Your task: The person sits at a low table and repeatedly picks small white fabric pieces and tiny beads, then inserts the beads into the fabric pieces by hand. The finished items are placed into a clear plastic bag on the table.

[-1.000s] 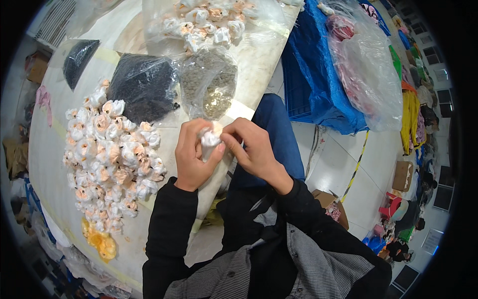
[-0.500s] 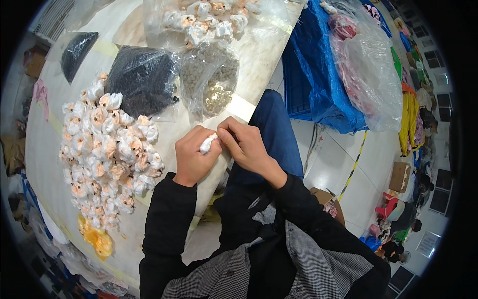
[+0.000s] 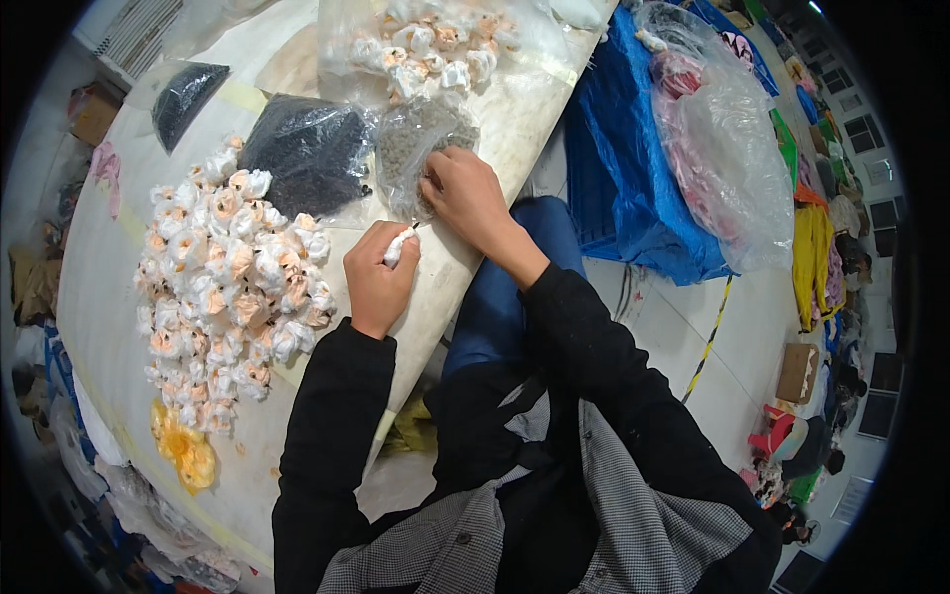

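From my remote view, the left hand (image 3: pixel 377 283) grips a white fabric bud (image 3: pixel 400 247), long axis slanting up and right towards a clear bag of small grey pieces (image 3: pixel 405 147). The nearer right hand (image 3: pixel 463 192) curls over that bag; I can't tell whether it pinches anything.

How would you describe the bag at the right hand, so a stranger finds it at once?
On the pale tabletop, find the larger clear plastic bag of black pieces. Right of it, at the right hand, lies a clear plastic bag with grey-brown contents, not black.
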